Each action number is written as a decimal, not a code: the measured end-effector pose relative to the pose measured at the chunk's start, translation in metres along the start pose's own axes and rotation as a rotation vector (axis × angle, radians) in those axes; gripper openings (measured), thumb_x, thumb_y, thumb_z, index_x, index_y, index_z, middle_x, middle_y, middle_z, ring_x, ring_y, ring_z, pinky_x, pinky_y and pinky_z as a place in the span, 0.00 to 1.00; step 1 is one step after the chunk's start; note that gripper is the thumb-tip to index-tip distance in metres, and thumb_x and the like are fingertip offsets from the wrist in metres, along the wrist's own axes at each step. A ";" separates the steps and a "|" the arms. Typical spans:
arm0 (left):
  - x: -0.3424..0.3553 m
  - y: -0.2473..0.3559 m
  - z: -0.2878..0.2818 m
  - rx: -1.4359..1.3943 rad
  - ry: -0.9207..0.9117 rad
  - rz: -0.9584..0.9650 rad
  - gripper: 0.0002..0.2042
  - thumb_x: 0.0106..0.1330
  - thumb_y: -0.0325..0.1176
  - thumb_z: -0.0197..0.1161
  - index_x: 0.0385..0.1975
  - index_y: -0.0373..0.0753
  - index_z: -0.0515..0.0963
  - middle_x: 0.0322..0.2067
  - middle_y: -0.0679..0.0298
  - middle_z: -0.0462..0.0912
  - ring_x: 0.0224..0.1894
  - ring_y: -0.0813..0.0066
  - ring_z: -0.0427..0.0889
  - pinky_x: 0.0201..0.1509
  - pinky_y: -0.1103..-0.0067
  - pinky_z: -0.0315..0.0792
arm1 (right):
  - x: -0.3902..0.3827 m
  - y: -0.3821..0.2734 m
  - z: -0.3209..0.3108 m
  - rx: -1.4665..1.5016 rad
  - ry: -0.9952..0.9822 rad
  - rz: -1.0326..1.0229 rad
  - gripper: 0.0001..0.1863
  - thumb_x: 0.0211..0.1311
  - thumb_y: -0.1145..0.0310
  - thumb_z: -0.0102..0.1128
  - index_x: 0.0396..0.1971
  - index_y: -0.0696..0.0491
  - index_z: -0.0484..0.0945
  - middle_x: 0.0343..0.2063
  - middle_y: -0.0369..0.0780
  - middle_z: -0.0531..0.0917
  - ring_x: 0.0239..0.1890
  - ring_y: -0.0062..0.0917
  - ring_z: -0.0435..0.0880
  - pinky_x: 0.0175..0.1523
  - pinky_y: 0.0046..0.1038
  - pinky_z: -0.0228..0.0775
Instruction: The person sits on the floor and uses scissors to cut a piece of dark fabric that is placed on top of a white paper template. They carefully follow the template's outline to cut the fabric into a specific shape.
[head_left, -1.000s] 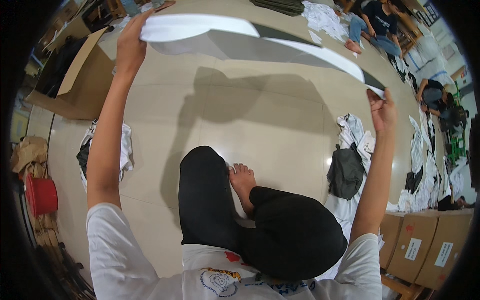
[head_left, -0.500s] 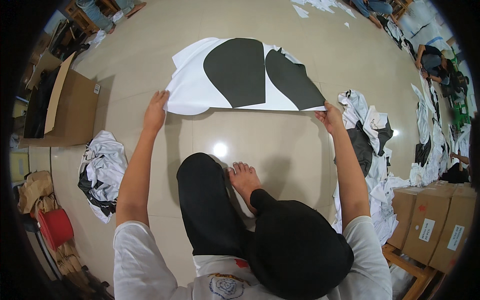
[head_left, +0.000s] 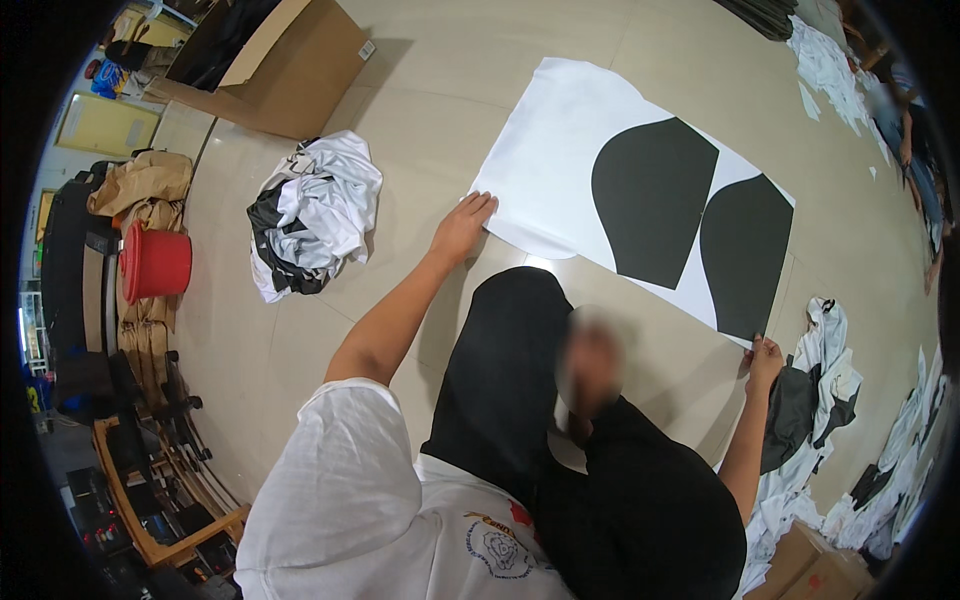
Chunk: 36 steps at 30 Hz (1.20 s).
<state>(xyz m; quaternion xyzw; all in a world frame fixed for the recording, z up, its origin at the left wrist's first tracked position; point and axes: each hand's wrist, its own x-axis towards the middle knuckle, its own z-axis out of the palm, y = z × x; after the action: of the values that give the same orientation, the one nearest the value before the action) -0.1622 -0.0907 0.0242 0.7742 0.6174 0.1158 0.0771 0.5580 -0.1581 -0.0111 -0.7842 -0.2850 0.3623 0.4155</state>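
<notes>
A white fabric panel [head_left: 540, 130] with two dark grey curved shapes on it is spread out in front of me, looking nearly flat against the floor. My left hand [head_left: 468, 222] grips its near left corner, the fingers at the edge. At the near right corner, below one of the dark shapes, my right hand [head_left: 764, 362] pinches the cloth between thumb and fingers. The panel's near edge runs between my two hands.
Crumpled white and dark cloth [head_left: 330, 205] lies on the floor to my left, with an open cardboard box [head_left: 300, 75] beyond it. A red bucket [head_left: 158, 262] stands farther left. More cloth pieces [head_left: 790, 415] are heaped on my right, near cardboard boxes [head_left: 810, 568].
My view has turned to the left. The panel, which was sagging and bunched at its far side, now lies spread out flatter. Both hands still hold its near corners.
</notes>
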 end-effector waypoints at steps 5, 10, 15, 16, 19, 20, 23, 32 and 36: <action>-0.036 0.001 -0.004 0.052 0.045 -0.018 0.28 0.63 0.19 0.62 0.67 0.39 0.77 0.69 0.57 0.78 0.73 0.52 0.73 0.77 0.64 0.70 | -0.018 0.012 -0.010 -0.078 0.061 -0.061 0.18 0.70 0.71 0.73 0.53 0.57 0.76 0.25 0.34 0.83 0.24 0.17 0.79 0.30 0.23 0.72; -0.065 -0.003 -0.004 0.018 0.109 -0.048 0.27 0.63 0.19 0.61 0.65 0.38 0.79 0.68 0.54 0.79 0.71 0.48 0.75 0.76 0.62 0.70 | -0.048 0.028 -0.017 -0.149 0.073 -0.157 0.21 0.68 0.72 0.74 0.56 0.60 0.76 0.26 0.37 0.85 0.27 0.17 0.82 0.32 0.23 0.74; -0.077 -0.012 0.006 0.043 0.161 -0.031 0.26 0.63 0.18 0.59 0.65 0.36 0.79 0.67 0.52 0.80 0.71 0.48 0.75 0.77 0.60 0.68 | -0.079 0.040 -0.032 -0.261 0.122 -0.148 0.21 0.64 0.72 0.76 0.54 0.60 0.79 0.27 0.39 0.87 0.29 0.22 0.84 0.38 0.28 0.77; -0.087 -0.023 0.008 0.047 0.160 -0.020 0.27 0.63 0.18 0.58 0.65 0.36 0.79 0.68 0.51 0.79 0.71 0.48 0.75 0.78 0.59 0.67 | -0.086 0.040 -0.029 -0.354 0.144 -0.181 0.23 0.61 0.70 0.78 0.53 0.60 0.81 0.28 0.40 0.88 0.31 0.23 0.85 0.41 0.29 0.78; -0.090 -0.007 0.012 -0.012 0.151 -0.060 0.27 0.64 0.19 0.59 0.67 0.35 0.78 0.69 0.50 0.78 0.73 0.47 0.73 0.79 0.58 0.65 | -0.095 0.044 -0.042 -0.430 0.233 -0.336 0.21 0.62 0.69 0.78 0.52 0.58 0.82 0.25 0.37 0.86 0.28 0.19 0.81 0.38 0.27 0.75; -0.096 -0.005 0.006 -0.001 0.142 -0.073 0.27 0.64 0.20 0.59 0.67 0.35 0.78 0.69 0.49 0.78 0.73 0.46 0.72 0.79 0.58 0.64 | -0.103 0.038 -0.036 -0.454 0.232 -0.269 0.20 0.60 0.69 0.77 0.50 0.58 0.83 0.29 0.46 0.90 0.33 0.28 0.89 0.44 0.33 0.79; -0.095 0.006 0.003 -0.006 0.115 -0.084 0.27 0.67 0.21 0.59 0.69 0.34 0.76 0.71 0.48 0.76 0.75 0.45 0.70 0.80 0.59 0.64 | -0.127 0.045 -0.048 -0.400 0.298 -0.270 0.15 0.61 0.73 0.72 0.47 0.58 0.83 0.29 0.44 0.88 0.31 0.28 0.87 0.41 0.30 0.79; -0.125 -0.012 0.000 0.070 0.043 -0.081 0.26 0.74 0.29 0.56 0.72 0.35 0.73 0.73 0.46 0.73 0.76 0.43 0.68 0.81 0.55 0.58 | -0.348 0.072 -0.065 -0.612 0.187 -0.100 0.14 0.65 0.67 0.70 0.43 0.58 0.79 0.35 0.48 0.80 0.38 0.45 0.82 0.49 0.42 0.76; -0.131 -0.008 0.004 0.115 0.036 -0.090 0.26 0.75 0.32 0.55 0.73 0.37 0.73 0.73 0.48 0.73 0.77 0.43 0.67 0.81 0.51 0.55 | -0.422 0.087 -0.068 -0.620 0.202 -0.086 0.16 0.63 0.68 0.70 0.45 0.58 0.77 0.42 0.51 0.78 0.42 0.48 0.81 0.49 0.43 0.75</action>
<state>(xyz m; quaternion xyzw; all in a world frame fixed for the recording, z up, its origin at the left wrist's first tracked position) -0.1962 -0.2161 0.0073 0.7467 0.6584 0.0905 0.0265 0.3832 -0.5473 0.0805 -0.8926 -0.3718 0.1606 0.1982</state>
